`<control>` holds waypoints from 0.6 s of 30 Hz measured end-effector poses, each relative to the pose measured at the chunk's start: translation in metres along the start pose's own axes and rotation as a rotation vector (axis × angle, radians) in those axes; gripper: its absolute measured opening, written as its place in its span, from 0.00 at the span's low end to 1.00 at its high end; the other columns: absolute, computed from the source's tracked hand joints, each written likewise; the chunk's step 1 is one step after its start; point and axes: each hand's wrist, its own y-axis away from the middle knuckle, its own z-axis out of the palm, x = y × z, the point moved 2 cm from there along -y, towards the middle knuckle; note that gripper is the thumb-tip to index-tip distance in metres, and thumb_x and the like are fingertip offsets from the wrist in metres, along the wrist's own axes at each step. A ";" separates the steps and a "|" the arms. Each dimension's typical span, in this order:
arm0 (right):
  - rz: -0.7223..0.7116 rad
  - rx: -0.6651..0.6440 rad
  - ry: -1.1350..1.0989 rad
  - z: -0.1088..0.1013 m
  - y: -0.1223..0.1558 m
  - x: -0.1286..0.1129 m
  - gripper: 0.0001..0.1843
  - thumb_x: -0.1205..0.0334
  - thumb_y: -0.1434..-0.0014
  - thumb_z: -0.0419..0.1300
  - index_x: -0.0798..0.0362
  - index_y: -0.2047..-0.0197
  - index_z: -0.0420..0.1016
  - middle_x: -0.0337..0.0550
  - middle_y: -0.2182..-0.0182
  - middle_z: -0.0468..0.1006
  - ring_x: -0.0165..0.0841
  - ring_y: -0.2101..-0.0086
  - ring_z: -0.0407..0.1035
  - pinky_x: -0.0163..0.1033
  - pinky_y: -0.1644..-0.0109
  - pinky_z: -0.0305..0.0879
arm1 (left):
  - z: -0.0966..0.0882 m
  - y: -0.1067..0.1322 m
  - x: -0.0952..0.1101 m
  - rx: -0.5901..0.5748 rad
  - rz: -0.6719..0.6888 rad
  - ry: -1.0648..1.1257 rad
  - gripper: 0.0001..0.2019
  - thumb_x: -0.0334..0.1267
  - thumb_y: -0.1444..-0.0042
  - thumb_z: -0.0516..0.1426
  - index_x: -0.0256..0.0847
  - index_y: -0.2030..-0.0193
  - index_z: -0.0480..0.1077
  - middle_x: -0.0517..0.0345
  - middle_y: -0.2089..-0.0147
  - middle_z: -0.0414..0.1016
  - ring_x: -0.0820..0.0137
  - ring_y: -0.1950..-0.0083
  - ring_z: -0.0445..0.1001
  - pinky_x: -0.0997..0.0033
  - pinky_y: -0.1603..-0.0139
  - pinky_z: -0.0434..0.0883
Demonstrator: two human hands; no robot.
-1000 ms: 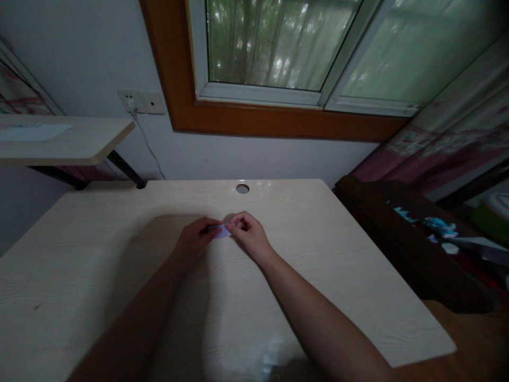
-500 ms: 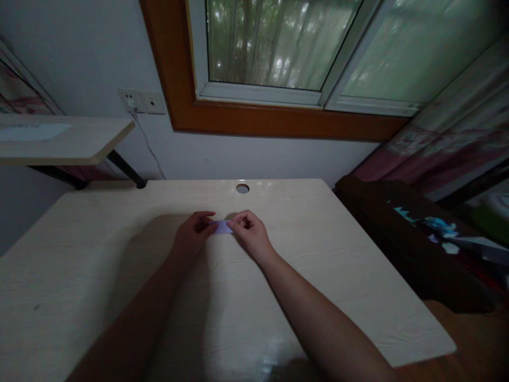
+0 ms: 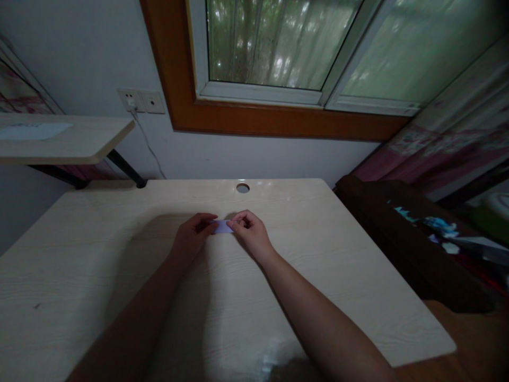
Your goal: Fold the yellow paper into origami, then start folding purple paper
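A small purple piece of paper (image 3: pixel 222 227) lies between my two hands over the far half of the pale wood-grain table (image 3: pixel 318 297). Its left end is pinched by my left hand (image 3: pixel 193 233), thumb in front and fingers behind. My right hand (image 3: pixel 252 233) grips the right end between thumb and fingertips. Both ends of the paper are covered by fingers, so only its middle shows. Whether the paper touches the tabletop I cannot tell.
A round cable hole (image 3: pixel 243 188) is near the table's back edge. On the left a raised shelf (image 3: pixel 87 143) stands on black legs. Behind are a wall socket (image 3: pixel 141 101) with a cord and a wood-framed window (image 3: pixel 262 114). A dark bench (image 3: pixel 397 239) holding several items stands right.
The fingers of my left hand have shifted very slightly along the paper. My right hand keeps its place and grip.
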 end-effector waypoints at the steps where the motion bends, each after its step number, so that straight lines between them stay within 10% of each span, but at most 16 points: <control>1: 0.000 -0.002 -0.003 0.000 0.000 -0.001 0.14 0.51 0.49 0.68 0.51 0.67 0.74 0.30 0.80 0.62 0.27 0.78 0.53 0.34 0.73 0.50 | 0.000 0.000 0.001 -0.007 0.004 0.001 0.15 0.46 0.47 0.63 0.41 0.55 0.76 0.57 0.64 0.79 0.69 0.64 0.77 0.69 0.60 0.74; 18: -0.013 0.003 0.019 0.000 -0.001 0.000 0.14 0.50 0.49 0.68 0.50 0.67 0.74 0.31 0.80 0.61 0.27 0.78 0.53 0.35 0.72 0.50 | 0.000 0.000 0.000 -0.025 0.041 -0.071 0.14 0.48 0.46 0.62 0.42 0.57 0.77 0.55 0.63 0.80 0.68 0.64 0.77 0.68 0.60 0.73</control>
